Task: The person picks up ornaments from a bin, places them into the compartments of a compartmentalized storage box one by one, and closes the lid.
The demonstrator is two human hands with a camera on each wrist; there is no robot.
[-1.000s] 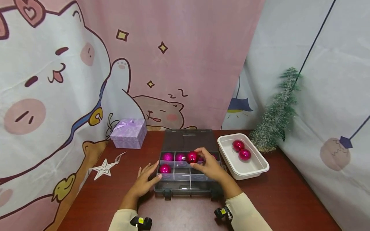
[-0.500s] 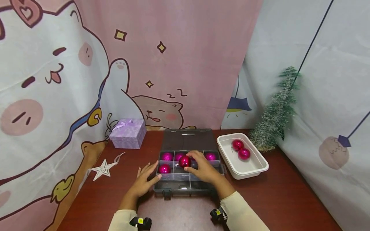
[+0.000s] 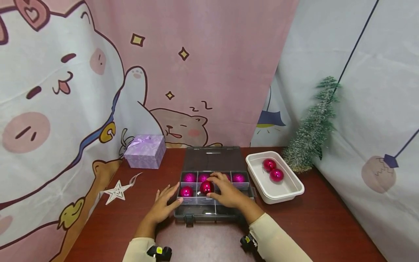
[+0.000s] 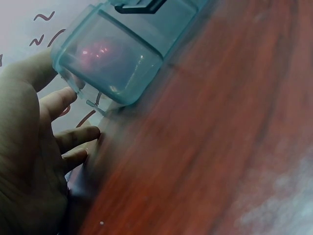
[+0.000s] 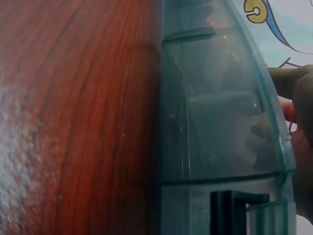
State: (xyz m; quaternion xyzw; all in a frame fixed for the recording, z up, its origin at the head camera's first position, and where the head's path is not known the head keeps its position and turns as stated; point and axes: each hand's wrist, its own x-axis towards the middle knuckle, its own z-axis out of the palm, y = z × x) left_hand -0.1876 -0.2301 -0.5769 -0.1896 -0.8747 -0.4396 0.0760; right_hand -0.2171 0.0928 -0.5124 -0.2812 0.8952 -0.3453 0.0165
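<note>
My right hand [image 3: 227,193] pinches a shiny magenta bauble [image 3: 206,187] between thumb and fingers, at the second compartment of the middle row in a dark clear divider box [image 3: 196,218]. Another shiny bauble [image 3: 186,191] sits in the compartment to its left. Along the back row lie several glittery baubles, one of them [image 3: 238,177] at the right end, another partly behind my right fingers. My left hand [image 3: 163,205] rests at the box's left edge, fingers spread; in the left wrist view its fingers [image 4: 58,100] reach along the box's side wall [image 4: 112,68].
Right of the box, a white tub [image 3: 262,194] holds two shiny baubles [image 3: 276,175]. A frosted mini tree [image 3: 309,134] stands behind it. At the left are a lilac gift box [image 3: 145,153] and a white star ornament [image 3: 117,191]. The box's lid [image 3: 212,160] lies open toward the back.
My right hand has carried the bauble left and toward me, from over the back row to the middle row's second compartment. My left hand has stayed at the box's edge.
</note>
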